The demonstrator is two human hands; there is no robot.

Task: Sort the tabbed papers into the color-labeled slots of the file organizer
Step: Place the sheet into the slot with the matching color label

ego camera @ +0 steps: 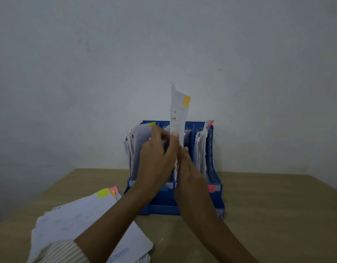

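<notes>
Head view, from left: the loose pile of tabbed papers (84, 221) lies on the bench (277, 215). Left hand (156, 158) and right hand (190, 173) both pinch one orange-tabbed sheet (178, 112), upright above the middle of the blue organizer (214, 186). It is limp; it may buckle or slip into a wrong slot.

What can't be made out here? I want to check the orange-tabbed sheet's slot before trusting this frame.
- Middle slot labels on the organizer: head view, hidden behind the left hand and right hand.
- Lower end of the orange-tabbed sheet: hidden by both hands, so its slot is unclear.
- Print on that sheet: too small and blurred.
- Pile: near part covered by the left arm and cut off by the bottom edge.
</notes>
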